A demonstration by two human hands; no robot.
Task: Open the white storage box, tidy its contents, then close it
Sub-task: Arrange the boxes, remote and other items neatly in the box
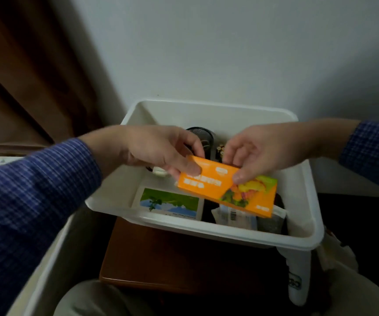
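The white storage box [227, 233] stands open on a brown wooden surface against the wall. Above its middle both hands hold a flat orange packet [215, 190] with a fruit picture. My left hand [158, 149] pinches its upper left corner. My right hand [259, 149] pinches its top edge, thumb on the front. Inside the box lie a card with a green landscape picture [168, 202], a black mesh cup [203, 135], a clear pouch with a barcode [234, 216], a small white item [160, 173] and small dark pieces at the back.
The brown wooden surface [179, 261] carries the box. A white panel [54, 258], possibly the lid, leans at the left. A white sock-like object [298, 277] hangs at the lower right. A brown door [24, 76] is at the left, a pale wall [229, 53] behind.
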